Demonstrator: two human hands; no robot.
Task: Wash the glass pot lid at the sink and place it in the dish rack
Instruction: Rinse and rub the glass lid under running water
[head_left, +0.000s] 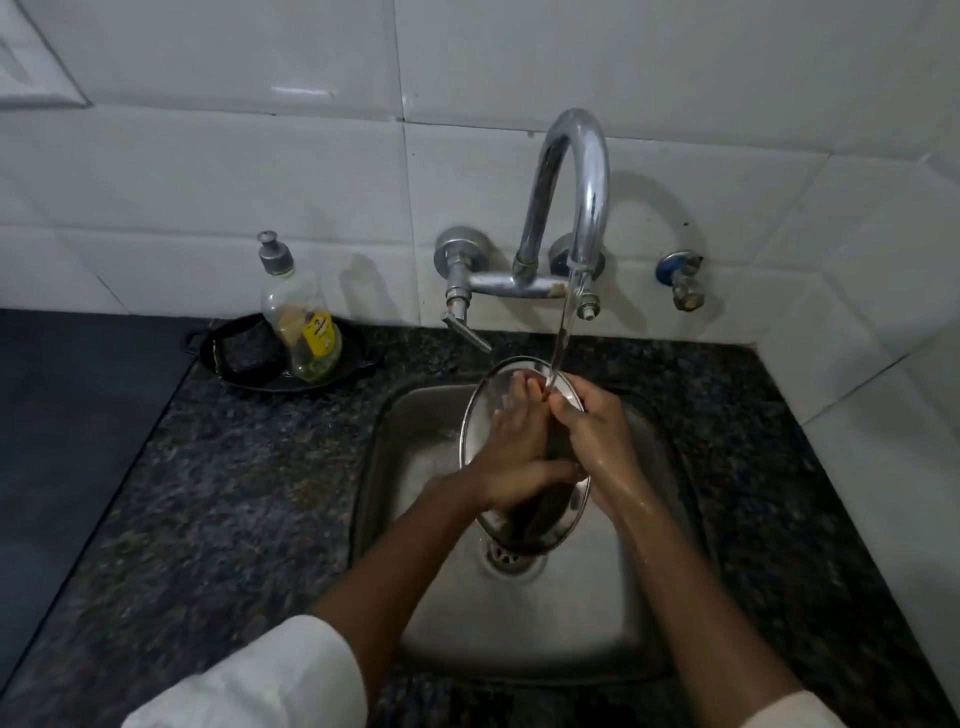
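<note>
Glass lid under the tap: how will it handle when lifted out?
Likely slippery: the water stream runs onto the glass lid, and the right hand gripping its rim looks wet. Probably rigid: it shows no flex under the left hand pressing it. Glass, so probably breakable if dropped into the steel sink.

My left hand (511, 452) presses flat on the glass lid (540, 527). My right hand (597, 431) grips its rim, tilted over the sink (441, 597) under the tap (576, 171), water running.

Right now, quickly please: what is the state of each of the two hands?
Left hand: open, fingers flat on the glass pot lid.
Right hand: closed, gripping the lid's rim.
</note>
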